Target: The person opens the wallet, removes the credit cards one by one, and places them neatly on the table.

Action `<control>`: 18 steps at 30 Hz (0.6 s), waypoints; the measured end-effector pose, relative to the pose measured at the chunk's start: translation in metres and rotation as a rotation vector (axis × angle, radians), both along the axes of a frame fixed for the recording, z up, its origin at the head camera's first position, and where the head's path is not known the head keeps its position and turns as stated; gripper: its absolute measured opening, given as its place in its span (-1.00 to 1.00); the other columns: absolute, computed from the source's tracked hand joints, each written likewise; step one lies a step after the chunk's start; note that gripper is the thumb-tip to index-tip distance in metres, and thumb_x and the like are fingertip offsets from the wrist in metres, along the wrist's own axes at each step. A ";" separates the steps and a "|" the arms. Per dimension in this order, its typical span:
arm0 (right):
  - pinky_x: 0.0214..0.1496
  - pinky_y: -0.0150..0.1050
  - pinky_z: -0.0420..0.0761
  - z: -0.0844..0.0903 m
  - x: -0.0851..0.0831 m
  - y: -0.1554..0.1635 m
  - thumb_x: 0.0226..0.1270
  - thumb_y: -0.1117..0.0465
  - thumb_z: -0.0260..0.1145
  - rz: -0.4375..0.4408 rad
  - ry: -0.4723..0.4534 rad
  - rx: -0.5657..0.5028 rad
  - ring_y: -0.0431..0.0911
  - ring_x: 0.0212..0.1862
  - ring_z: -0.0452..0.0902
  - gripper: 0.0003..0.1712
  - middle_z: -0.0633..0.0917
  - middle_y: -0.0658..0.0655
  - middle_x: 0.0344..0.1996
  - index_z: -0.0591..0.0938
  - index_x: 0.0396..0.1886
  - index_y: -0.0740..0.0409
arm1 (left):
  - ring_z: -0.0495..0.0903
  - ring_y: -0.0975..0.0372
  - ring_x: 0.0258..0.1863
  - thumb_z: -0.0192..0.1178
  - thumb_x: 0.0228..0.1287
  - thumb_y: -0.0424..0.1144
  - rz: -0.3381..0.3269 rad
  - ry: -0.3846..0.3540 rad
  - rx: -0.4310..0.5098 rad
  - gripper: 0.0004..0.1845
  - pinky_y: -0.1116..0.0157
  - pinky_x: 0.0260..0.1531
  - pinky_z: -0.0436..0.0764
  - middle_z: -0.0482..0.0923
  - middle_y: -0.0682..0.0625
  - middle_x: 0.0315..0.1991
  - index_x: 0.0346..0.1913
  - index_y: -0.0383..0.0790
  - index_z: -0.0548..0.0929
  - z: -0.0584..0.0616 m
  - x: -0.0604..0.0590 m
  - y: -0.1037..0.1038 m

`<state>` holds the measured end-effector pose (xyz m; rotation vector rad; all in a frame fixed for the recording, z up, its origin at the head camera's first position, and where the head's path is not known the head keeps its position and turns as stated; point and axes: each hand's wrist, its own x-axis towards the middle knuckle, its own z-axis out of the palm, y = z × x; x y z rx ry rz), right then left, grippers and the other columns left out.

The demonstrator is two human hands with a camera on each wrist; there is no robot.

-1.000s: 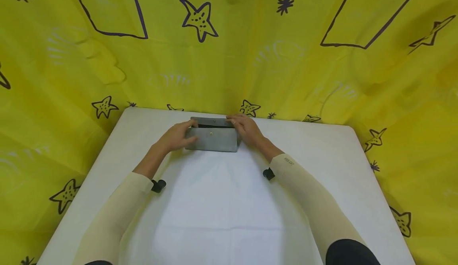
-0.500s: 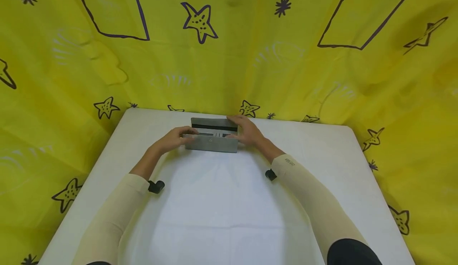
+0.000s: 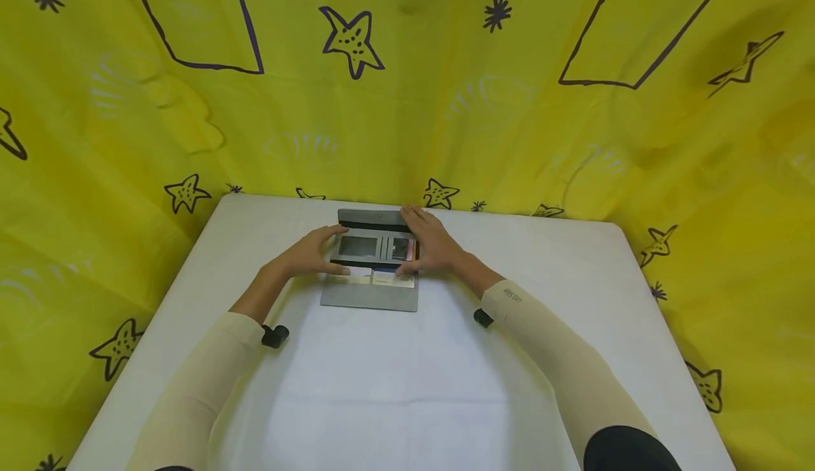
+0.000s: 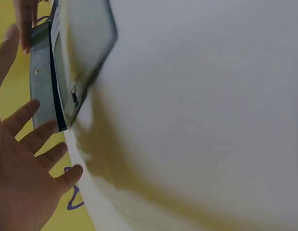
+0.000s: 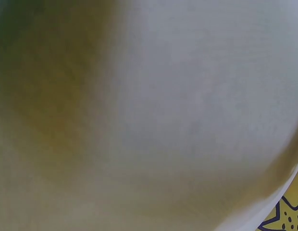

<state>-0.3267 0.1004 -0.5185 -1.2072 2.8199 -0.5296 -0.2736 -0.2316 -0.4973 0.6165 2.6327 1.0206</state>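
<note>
A grey long wallet [image 3: 369, 297] lies unfolded near the back of the white table, its lower flap towards me. Card slots, a clear window and some pale cards show inside it. My left hand [image 3: 308, 252] is at its left edge, thumb over the inner part; in the left wrist view the fingers of the left hand [image 4: 29, 163] are spread, close to the wallet [image 4: 43, 77] with its snap stud. My right hand [image 3: 435, 242] rests along the right edge, fingers extended over the upper flap and thumb low. The right wrist view shows neither the right hand nor the wallet.
The white table [image 3: 407, 372] runs from me to the yellow curtain [image 3: 407, 117] printed with dark stars, which hangs behind and at both sides. A small black device [image 3: 275, 336] sits at my left wrist and another black device [image 3: 483, 317] at the right.
The wallet's front flap has folded down towards me, laying bare the card slots and cards. My right thumb has come down to its lower right part; both hands stay at the sides.
</note>
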 end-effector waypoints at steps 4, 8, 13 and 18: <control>0.65 0.06 -0.36 -0.001 0.005 -0.001 -0.04 -0.58 0.50 0.012 0.047 0.060 0.18 0.69 -0.35 0.65 -0.12 0.32 0.70 -0.11 0.72 0.28 | -0.15 -0.38 0.60 0.68 -0.02 0.08 -0.019 0.050 -0.136 0.25 -0.43 0.45 -0.08 -0.01 -0.41 0.64 0.64 -0.30 0.20 -0.006 0.001 0.000; 0.64 0.10 -0.41 -0.001 0.012 -0.003 -0.05 -0.62 0.46 0.029 0.098 0.099 0.25 0.68 -0.37 0.67 -0.16 0.36 0.69 -0.10 0.71 0.31 | -0.23 -0.36 0.62 0.69 -0.09 0.18 -0.015 0.045 -0.244 0.37 -0.47 0.43 -0.21 -0.13 -0.40 0.66 0.68 -0.24 0.10 -0.011 0.006 -0.001; 0.64 0.11 -0.41 -0.001 0.020 -0.004 -0.04 -0.61 0.46 0.046 0.164 0.088 0.24 0.69 -0.34 0.61 -0.10 0.30 0.70 -0.01 0.71 0.28 | -0.25 -0.32 0.63 0.69 -0.09 0.18 -0.004 0.041 -0.296 0.38 -0.46 0.43 -0.26 -0.14 -0.35 0.68 0.69 -0.25 0.08 -0.014 0.012 0.000; 0.66 0.10 -0.11 0.000 0.029 -0.004 -0.02 -0.61 0.47 0.070 0.190 0.050 0.16 0.65 -0.07 0.48 0.11 0.19 0.67 0.17 0.69 0.18 | -0.26 -0.29 0.64 0.69 -0.10 0.17 0.004 0.054 -0.305 0.38 -0.47 0.42 -0.31 -0.11 -0.26 0.70 0.69 -0.26 0.09 -0.015 0.015 0.001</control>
